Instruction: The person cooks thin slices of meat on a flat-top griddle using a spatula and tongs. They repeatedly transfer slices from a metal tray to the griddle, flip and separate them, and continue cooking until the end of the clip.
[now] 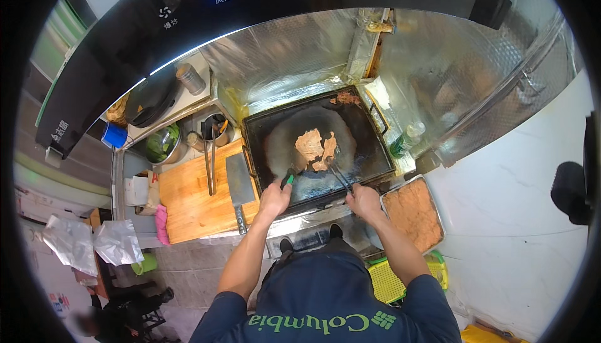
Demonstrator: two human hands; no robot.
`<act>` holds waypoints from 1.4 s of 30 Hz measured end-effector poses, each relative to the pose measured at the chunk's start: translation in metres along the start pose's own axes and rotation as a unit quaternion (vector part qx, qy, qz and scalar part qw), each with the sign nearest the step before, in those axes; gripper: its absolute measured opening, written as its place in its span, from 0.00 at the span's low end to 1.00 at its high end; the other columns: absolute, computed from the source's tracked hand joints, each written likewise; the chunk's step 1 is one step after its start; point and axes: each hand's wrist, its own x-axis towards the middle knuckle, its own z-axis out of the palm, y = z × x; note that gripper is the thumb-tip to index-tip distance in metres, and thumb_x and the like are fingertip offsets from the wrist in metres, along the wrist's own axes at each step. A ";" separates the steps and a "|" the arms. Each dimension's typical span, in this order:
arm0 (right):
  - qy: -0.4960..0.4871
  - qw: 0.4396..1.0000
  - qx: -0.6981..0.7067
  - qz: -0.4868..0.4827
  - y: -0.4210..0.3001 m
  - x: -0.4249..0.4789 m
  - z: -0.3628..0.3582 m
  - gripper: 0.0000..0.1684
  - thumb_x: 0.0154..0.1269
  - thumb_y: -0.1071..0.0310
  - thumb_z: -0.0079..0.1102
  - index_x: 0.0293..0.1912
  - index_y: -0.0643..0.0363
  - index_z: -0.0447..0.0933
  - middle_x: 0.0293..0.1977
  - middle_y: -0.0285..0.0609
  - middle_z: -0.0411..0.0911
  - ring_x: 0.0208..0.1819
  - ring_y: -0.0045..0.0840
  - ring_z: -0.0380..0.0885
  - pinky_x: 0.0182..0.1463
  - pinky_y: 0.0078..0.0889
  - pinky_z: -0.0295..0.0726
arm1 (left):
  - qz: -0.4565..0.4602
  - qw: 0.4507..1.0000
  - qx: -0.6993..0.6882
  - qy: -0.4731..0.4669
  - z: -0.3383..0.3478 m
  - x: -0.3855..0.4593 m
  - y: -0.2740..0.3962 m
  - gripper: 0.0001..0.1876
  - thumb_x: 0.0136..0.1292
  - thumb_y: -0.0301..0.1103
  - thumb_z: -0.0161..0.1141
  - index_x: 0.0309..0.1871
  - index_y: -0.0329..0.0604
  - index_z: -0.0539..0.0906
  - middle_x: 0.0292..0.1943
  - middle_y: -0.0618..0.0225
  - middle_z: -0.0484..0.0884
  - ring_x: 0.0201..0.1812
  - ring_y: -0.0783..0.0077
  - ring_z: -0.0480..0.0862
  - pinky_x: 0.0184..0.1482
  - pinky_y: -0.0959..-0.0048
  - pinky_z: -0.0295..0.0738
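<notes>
My left hand [275, 198] is closed around the black-and-green handle of a tool [288, 178] over the near left part of a black griddle [274, 131]. What the tool's far end looks like is hard to make out. Metal tongs [339, 177] are held in my right hand [364, 200], their tips at the lower right of the light-brown minced meat [310, 146]. That meat lies mid-griddle, a larger piece on the left and smaller ones on the right. Darker cooked bits [346, 97] sit in the griddle's far right corner.
A cleaver [240, 178] and a second pair of tongs [211, 164] lie on a wooden cutting board [188, 211] at left. Right of the griddle are a green bottle [406, 140] and a metal tray of minced meat [442, 223]. A range hood [112, 56] overhangs; another person sits lower left.
</notes>
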 end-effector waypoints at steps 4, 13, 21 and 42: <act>0.020 1.000 0.010 -0.003 -0.019 0.032 0.010 0.16 0.60 0.59 0.59 0.35 0.66 0.77 0.29 0.59 0.81 0.35 0.53 0.82 0.42 0.54 0.79 | 0.014 1.000 0.004 0.019 -0.001 0.014 -0.010 0.21 0.67 0.45 0.53 0.51 0.35 0.81 0.42 0.37 0.83 0.49 0.37 0.81 0.52 0.49 0.74; 0.024 1.000 0.008 0.007 -0.055 0.061 0.022 0.16 0.60 0.58 0.58 0.35 0.65 0.79 0.30 0.59 0.82 0.37 0.50 0.83 0.44 0.50 0.81 | 0.017 0.996 0.057 0.063 -0.027 0.004 0.007 0.22 0.67 0.44 0.52 0.53 0.34 0.79 0.45 0.39 0.83 0.50 0.39 0.81 0.55 0.50 0.74; 0.030 0.999 0.024 0.039 -0.052 0.084 0.019 0.17 0.60 0.56 0.60 0.34 0.64 0.81 0.33 0.59 0.83 0.38 0.51 0.83 0.45 0.49 0.82 | -0.043 0.995 0.062 0.063 -0.005 0.042 -0.010 0.23 0.68 0.44 0.51 0.57 0.35 0.78 0.47 0.38 0.82 0.53 0.38 0.80 0.56 0.51 0.73; 0.052 0.998 0.029 -0.009 -0.047 0.069 0.021 0.15 0.60 0.60 0.58 0.33 0.65 0.78 0.29 0.59 0.81 0.35 0.53 0.82 0.41 0.53 0.80 | -0.022 0.996 -0.076 0.030 -0.012 0.041 -0.055 0.24 0.70 0.43 0.53 0.57 0.29 0.77 0.29 0.56 0.81 0.32 0.63 0.80 0.37 0.66 0.73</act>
